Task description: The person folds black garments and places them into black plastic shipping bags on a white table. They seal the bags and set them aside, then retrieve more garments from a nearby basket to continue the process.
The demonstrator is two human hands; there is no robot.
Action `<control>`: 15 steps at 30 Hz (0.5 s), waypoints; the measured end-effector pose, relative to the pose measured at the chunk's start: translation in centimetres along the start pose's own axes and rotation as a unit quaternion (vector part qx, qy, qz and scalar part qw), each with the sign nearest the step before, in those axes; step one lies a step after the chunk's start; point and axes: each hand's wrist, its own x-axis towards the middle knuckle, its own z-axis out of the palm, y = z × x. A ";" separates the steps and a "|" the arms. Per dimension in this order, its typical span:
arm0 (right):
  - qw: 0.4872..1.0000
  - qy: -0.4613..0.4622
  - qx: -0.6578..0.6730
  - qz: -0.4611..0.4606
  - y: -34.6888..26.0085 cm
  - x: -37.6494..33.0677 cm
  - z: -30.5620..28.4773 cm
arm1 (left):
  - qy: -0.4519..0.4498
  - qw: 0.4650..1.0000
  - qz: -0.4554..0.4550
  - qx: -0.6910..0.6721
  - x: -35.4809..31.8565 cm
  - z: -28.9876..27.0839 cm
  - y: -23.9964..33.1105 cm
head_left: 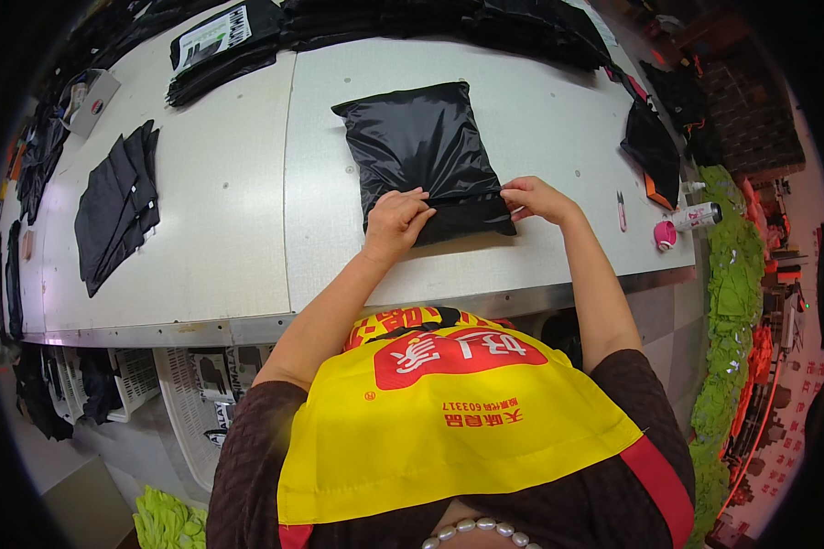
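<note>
A shiny black plastic bag lies flat in front of me, bulging slightly, with a strip folded along its near edge. At its near left corner my left hand has its fingers bent and pressed together on that strip. My right hand pinches the bag's near right edge between thumb and fingers. What is inside the bag cannot be seen.
The bag rests on a pale table. Folded black garments lie at left; stacked black packages line the far edge. Small snips, a pink tape roll and a white canister are at right. White baskets stand below.
</note>
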 end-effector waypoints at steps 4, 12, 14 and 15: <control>1.000 0.022 -0.020 -0.006 0.8 0.2 -0.1 | 0.003 1.000 0.003 0.002 -0.1 0.0 -0.1; 0.943 0.148 -0.272 -0.124 1.1 -0.1 0.8 | 0.002 1.000 0.009 -0.008 0.0 0.0 0.2; 0.913 0.183 -0.324 -0.165 -0.9 -1.1 2.9 | 0.010 1.000 0.010 -0.001 -0.1 -0.1 0.0; 0.897 0.201 -0.348 -0.184 -2.3 -1.9 4.4 | 0.015 1.000 0.013 0.003 -0.1 0.0 -0.1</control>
